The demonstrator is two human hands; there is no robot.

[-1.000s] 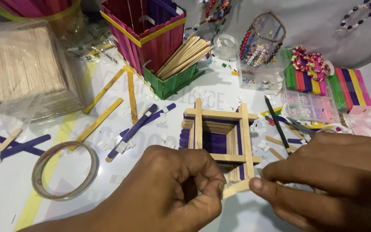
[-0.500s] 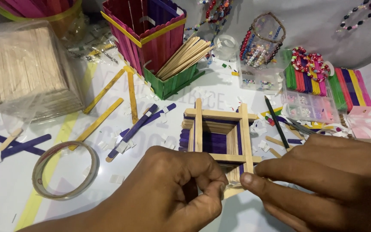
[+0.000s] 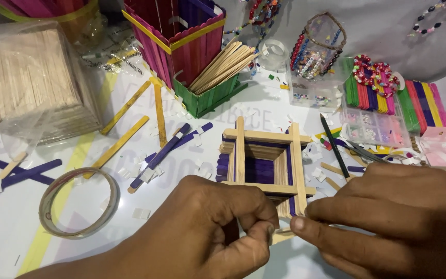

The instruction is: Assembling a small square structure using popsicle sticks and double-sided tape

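The fingers [image 3: 256, 235] of the left hand [image 3: 207, 232] curl in narrow, thumb to forefinger, pinching what looks like a plain wooden stick [image 3: 280, 236] at the near edge of the stacked stick frame [image 3: 264, 165]; just beside them the fingers [image 3: 311, 225] of the right hand [image 3: 388, 217] stretch out flat and close together, the forefinger tip pressed to the same stick's end, so both hands are closed on it rather than spread. The frame stands on the surface [image 3: 192, 227] directly beyond the knuckles, a square well of layered plain and purple sticks with two crossing pairs laid on top. It looks light and stiff but likely frail at its joints; a hold low on the side walls, or with fingers on opposite corners, would probably suit it better than any pull on the top rails, and the single stick seems thin enough to snap if bent. To the left lies a ring of clear tape [image 3: 78, 201], with loose yellow and purple sticks [image 3: 166, 150] scattered past it. Farther off stand a small green box of plain sticks [image 3: 212, 95], a tall pink and purple stick box [image 3: 181, 41] and a wrapped bundle of plain sticks [image 3: 27, 82]; to the right sit a clear bead tray [image 3: 378, 126] and coloured sticks [image 3: 419, 106].
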